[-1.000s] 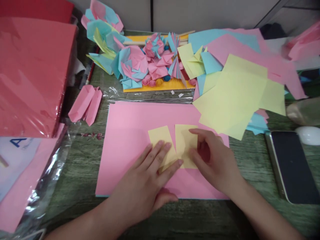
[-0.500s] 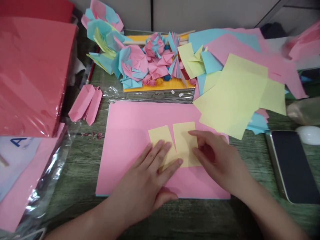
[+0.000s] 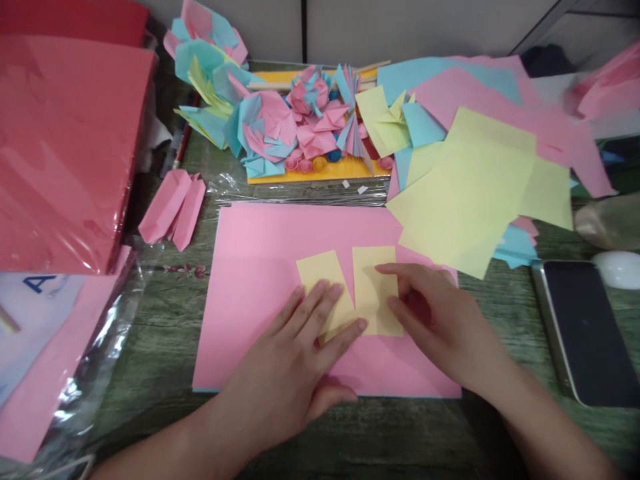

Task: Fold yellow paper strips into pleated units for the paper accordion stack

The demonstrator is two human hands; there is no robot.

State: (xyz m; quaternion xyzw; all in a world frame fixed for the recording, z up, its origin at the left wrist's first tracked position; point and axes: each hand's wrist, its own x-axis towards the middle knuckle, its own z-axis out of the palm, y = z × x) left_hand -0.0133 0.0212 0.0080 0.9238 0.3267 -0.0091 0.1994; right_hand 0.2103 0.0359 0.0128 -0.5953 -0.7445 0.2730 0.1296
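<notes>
Two yellow paper pieces lie on a stack of pink sheets (image 3: 260, 267). A V-shaped gap parts the left yellow piece (image 3: 323, 267) from the right yellow piece (image 3: 375, 290). Whether they join at the bottom is hard to tell, since fingers cover part of it. My left hand (image 3: 300, 360) lies flat with spread fingers over the left piece, one fingertip reaching the bottom of the gap. On the right piece's right side rest the index finger and thumb of my right hand (image 3: 440, 323), apart from each other. Its other fingers are curled and partly hidden.
Folded paper flowers (image 3: 270, 123) sit on a yellow board behind. Loose yellow sheets (image 3: 470, 180) overlap the stack's back right corner. A phone (image 3: 585, 327) lies at right. Wrapped red paper (image 3: 70, 147) and folded pink paper (image 3: 170, 207) are at left.
The right yellow piece has turned slightly clockwise, its top shifting right, so the gap is wider. My left hand stays put, and my right hand has barely moved.
</notes>
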